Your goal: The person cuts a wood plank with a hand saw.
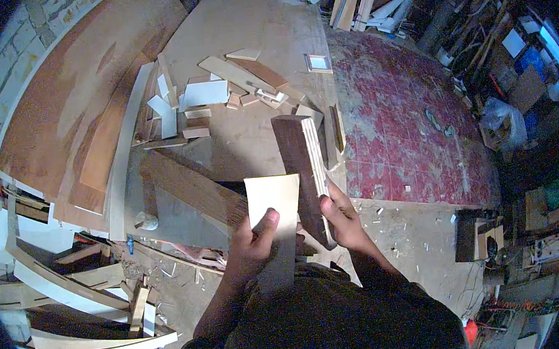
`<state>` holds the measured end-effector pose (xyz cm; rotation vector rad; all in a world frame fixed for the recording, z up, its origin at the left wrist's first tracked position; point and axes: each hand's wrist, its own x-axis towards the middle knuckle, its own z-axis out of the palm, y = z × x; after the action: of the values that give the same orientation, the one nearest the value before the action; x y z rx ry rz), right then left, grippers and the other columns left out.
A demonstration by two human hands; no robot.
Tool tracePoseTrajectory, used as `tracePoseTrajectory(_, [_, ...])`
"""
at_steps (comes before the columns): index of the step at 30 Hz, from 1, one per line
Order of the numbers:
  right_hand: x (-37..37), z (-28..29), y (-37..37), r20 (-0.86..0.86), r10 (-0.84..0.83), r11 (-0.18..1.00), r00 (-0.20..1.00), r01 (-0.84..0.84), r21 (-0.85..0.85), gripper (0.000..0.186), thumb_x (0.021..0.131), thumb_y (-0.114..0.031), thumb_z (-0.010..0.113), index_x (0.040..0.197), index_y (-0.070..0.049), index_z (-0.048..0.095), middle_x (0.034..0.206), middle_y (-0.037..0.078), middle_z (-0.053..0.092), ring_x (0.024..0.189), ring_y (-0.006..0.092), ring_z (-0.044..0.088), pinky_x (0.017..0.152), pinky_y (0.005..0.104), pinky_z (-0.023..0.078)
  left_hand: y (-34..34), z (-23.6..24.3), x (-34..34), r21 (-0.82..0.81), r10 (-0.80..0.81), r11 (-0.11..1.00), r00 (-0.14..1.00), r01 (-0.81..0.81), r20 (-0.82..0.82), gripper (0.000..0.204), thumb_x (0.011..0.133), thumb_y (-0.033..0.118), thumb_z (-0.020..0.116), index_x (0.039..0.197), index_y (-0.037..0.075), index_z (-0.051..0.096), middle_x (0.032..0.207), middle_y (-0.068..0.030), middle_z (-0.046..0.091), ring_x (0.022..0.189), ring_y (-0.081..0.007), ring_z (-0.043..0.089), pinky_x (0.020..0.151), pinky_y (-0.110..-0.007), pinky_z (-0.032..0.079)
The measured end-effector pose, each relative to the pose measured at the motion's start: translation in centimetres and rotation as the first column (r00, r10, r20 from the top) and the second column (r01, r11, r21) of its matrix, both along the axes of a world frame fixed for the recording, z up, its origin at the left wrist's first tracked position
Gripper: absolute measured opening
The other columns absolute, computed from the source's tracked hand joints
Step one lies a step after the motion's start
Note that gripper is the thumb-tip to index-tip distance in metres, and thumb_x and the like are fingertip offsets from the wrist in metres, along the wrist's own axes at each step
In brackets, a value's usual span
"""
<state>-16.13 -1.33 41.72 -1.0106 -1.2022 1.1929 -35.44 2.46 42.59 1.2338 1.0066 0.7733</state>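
My left hand [256, 237] is closed on a pale, flat strip of board [272, 194], thumb across its face, the strip's lower end reaching back toward my body. In my right hand [344, 218] is a thick dark wooden block [296, 153] with a light layered edge, like plywood, held upright by its right side. The two pieces stand side by side in front of me, nearly touching at the strip's top right corner. Beyond my left hand a long brown plank [191, 185] lies slanted, its near end hidden behind that hand.
Several wood offcuts [206, 94] are heaped on a large board surface [233, 22] ahead. Big brown sheets [78, 79] lean against the block wall at left, above curved white-edged pieces [70, 292]. To the right are a worn red tiled floor [395, 124] and green slippers [440, 122].
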Motion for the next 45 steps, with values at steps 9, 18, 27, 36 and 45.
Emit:
tracePoseTrajectory(9, [-0.2, 0.1, -0.7, -0.023, -0.009, 0.999, 1.000, 0.008, -0.039, 0.058, 0.099, -0.027, 0.043, 0.144, 0.003, 0.023, 0.147, 0.015, 0.031, 0.136, 0.0214, 0.028, 0.110, 0.0331, 0.020, -0.2, -0.7, 0.3, 0.212, 0.086, 0.976, 0.984, -0.052, -0.157, 0.049, 0.089, 0.034, 0.060, 0.114, -0.007, 0.049, 0.102, -0.0200, 0.062, 0.095, -0.0255, 0.061, 0.087, -0.036, 0.045])
tracePoseTrajectory(18, [0.6, 0.3, -1.0, 0.172, -0.029, 0.998, 0.985, 0.018, 0.068, 0.055, 0.098, -0.022, 0.043, 0.145, 0.000, 0.023, 0.143, 0.012, 0.037, 0.128, 0.0188, 0.037, 0.106, 0.0310, 0.027, -0.7, -0.9, 0.5, 0.197, 0.082, 0.979, 0.989, -0.057, -0.123, 0.052, 0.088, 0.036, 0.060, 0.116, -0.006, 0.048, 0.104, -0.0206, 0.061, 0.099, -0.0284, 0.060, 0.087, -0.039, 0.045])
tracePoseTrajectory(27, [0.1, 0.2, -0.4, -0.060, -0.138, 0.985, 0.989, 0.130, -0.116, 0.056, 0.099, -0.025, 0.045, 0.146, -0.004, 0.023, 0.140, 0.011, 0.041, 0.124, 0.0168, 0.040, 0.103, 0.0296, 0.030, -0.9, -0.4, 0.9, 0.239, -0.019, 0.969, 0.986, 0.059, -0.166, 0.053, 0.090, 0.035, 0.058, 0.119, -0.007, 0.045, 0.107, -0.0222, 0.060, 0.098, -0.0283, 0.060, 0.089, -0.038, 0.045])
tracePoseTrajectory(36, [-1.2, 0.4, -1.8, 0.315, -0.140, 0.984, 0.939, 0.167, -0.059, 0.056, 0.096, -0.028, 0.052, 0.141, -0.001, 0.032, 0.131, 0.011, 0.046, 0.120, 0.0195, 0.041, 0.103, 0.0315, 0.028, 0.6, -1.9, 0.4, 0.252, 0.060, 0.966, 0.998, -0.061, 0.015, 0.042, 0.090, 0.027, 0.060, 0.115, -0.006, 0.048, 0.106, -0.0203, 0.060, 0.098, -0.0255, 0.059, 0.086, -0.035, 0.046])
tracePoseTrajectory(45, [0.5, -1.5, 0.7, -0.142, -0.333, 0.942, 0.932, 0.322, -0.095, 0.060, 0.096, -0.049, 0.036, 0.132, -0.001, 0.038, 0.112, 0.021, 0.059, 0.089, 0.0263, 0.063, 0.074, 0.0367, 0.053, 3.3, -4.2, -2.6, -0.017, 0.354, 0.935, 0.927, -0.355, 0.127, 0.030, 0.094, 0.027, 0.053, 0.112, 0.003, 0.054, 0.082, -0.0043, 0.061, 0.073, -0.0136, 0.057, 0.064, -0.031, 0.046])
